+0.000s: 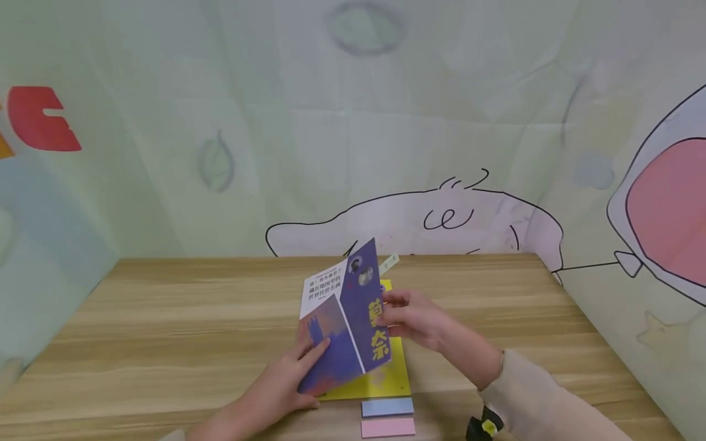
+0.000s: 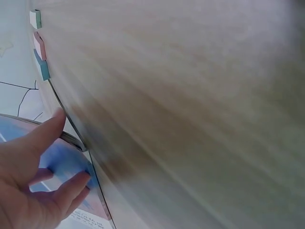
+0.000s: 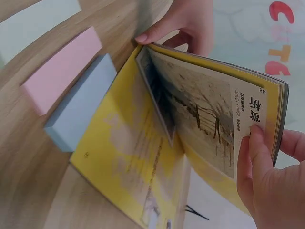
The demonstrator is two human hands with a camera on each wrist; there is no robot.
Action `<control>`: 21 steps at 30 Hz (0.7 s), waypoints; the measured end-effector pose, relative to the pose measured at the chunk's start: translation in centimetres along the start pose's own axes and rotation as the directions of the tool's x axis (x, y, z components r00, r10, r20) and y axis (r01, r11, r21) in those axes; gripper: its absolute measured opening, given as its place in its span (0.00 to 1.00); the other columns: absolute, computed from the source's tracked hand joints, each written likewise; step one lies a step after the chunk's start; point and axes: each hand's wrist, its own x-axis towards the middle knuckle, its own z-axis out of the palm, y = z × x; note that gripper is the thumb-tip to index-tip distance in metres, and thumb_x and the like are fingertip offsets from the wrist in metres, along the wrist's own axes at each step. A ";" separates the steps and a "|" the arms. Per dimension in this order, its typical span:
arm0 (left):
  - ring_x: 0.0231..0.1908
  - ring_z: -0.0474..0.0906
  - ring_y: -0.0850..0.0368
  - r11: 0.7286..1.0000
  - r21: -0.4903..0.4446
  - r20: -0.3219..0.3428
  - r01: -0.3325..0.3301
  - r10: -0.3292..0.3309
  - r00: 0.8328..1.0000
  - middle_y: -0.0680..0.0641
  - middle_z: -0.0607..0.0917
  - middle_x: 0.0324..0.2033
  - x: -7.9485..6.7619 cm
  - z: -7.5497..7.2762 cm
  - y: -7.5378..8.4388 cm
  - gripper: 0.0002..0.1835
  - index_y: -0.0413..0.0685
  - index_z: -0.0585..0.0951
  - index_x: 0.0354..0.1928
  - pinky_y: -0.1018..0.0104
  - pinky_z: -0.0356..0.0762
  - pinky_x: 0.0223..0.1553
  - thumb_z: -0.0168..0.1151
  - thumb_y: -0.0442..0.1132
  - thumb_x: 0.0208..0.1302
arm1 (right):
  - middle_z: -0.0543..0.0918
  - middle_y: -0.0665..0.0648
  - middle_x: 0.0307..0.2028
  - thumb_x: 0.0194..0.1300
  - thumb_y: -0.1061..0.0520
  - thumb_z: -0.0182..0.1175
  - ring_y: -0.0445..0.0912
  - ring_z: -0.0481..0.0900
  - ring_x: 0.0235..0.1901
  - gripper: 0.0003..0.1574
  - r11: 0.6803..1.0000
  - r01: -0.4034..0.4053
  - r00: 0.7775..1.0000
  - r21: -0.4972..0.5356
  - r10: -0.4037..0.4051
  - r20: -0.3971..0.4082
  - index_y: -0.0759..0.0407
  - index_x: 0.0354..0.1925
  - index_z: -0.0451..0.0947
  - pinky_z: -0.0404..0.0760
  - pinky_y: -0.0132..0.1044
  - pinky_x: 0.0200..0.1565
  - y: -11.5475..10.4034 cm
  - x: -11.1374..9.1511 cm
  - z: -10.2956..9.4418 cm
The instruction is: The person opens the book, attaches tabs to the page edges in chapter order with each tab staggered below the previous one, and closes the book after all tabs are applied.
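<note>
An open book (image 1: 342,331) with a blue-purple cover stands tilted over the table. In the right wrist view, a page with a snowy painting (image 3: 200,109) and a yellow page (image 3: 119,138) show inside. My left hand (image 1: 289,373) holds the book low on its left, fingers spread on the cover and thumb at the bottom edge. Between thumb and fingers, my right hand (image 1: 416,318) pinches the raised cover and pages at their right edge. A pale strip (image 1: 389,264) with small marks sticks out behind the book's top.
A blue block (image 1: 387,407) and a pink block (image 1: 388,427) lie just below the book. Beside them in the right wrist view is a pale green block (image 3: 38,28). The wooden table (image 1: 182,318) ends at a printed cloth backdrop (image 1: 165,122).
</note>
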 end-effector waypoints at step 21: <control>0.47 0.74 0.37 0.991 0.126 0.049 -0.053 0.047 0.998 0.32 0.75 0.50 0.6 0.4 0.5 0.36 0.34 0.77 0.52 0.47 0.74 0.46 0.77 0.43 0.38 | 0.83 0.57 0.34 0.53 0.75 0.56 0.46 0.81 0.35 0.31 0.998 -0.019 0.995 0.055 0.025 -0.100 0.82 0.57 0.62 0.80 0.44 0.45 6.9 -0.4 -4.1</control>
